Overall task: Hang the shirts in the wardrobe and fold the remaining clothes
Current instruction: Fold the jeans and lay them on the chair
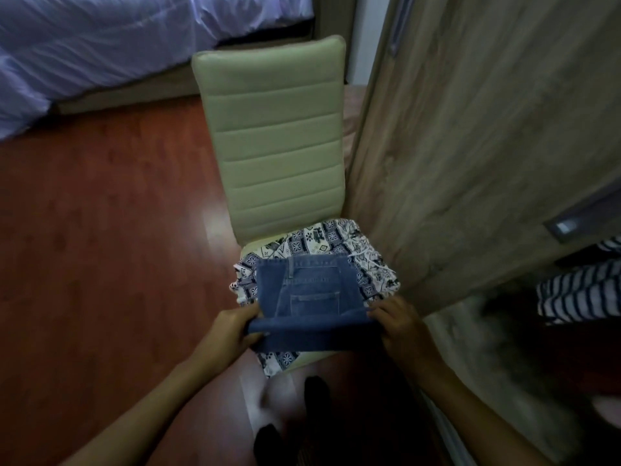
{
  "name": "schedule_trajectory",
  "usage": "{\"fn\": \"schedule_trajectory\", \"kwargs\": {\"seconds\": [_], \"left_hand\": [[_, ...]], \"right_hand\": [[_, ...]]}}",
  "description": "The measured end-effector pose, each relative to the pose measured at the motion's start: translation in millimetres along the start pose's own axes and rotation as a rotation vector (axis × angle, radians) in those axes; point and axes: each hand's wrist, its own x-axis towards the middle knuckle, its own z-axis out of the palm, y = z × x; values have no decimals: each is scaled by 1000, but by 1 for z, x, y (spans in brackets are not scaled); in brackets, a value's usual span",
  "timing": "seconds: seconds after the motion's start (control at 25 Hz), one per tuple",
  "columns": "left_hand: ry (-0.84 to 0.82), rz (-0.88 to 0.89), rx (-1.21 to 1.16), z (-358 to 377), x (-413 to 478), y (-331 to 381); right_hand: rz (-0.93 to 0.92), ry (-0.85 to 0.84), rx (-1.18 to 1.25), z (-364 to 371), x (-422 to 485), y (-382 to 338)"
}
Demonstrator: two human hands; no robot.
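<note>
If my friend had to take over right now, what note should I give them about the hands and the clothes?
Left hand: grips the near left edge of the folded jeans.
Right hand: grips the near right edge.
Things: the jeans are over a patterned cloth spread on the chair seat, beside the wardrobe door. A striped garment shows at the right; I cannot tell whether it is hanging.
Done: the jeans look folded.
Left: probably set the jeans down, then fold the patterned cloth.
</note>
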Motion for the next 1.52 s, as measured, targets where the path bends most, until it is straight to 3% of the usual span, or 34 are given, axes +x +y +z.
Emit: {"fn": "schedule_trajectory", "kwargs": {"seconds": [0.28, 0.64, 0.84, 0.92, 1.04, 1.12, 1.28, 1.44, 1.52], "left_hand": [[98, -137, -51, 13, 46, -11], [225, -542, -385, 45, 146, -70], [193, -711, -388, 89, 193, -120], [180, -769, -341, 112, 195, -131], [199, -886, -278, 144, 167, -149], [125, -950, -363, 159, 140, -160], [33, -971, -510, 167, 125, -163], [47, -952, -604, 168, 144, -149], [72, -910, -568, 172, 149, -143]], "right_hand": [[267, -81, 183, 30, 35, 23], [488, -200, 403, 92, 128, 79], [638, -207, 488, 157, 153, 115], [757, -158, 594, 175, 152, 122], [914, -229, 663, 202, 123, 123], [1008, -274, 759, 212, 93, 119], [1076, -428, 975, 217, 59, 105], [1073, -360, 1055, 219, 61, 101], [1083, -328, 958, 226, 60, 100]]}}
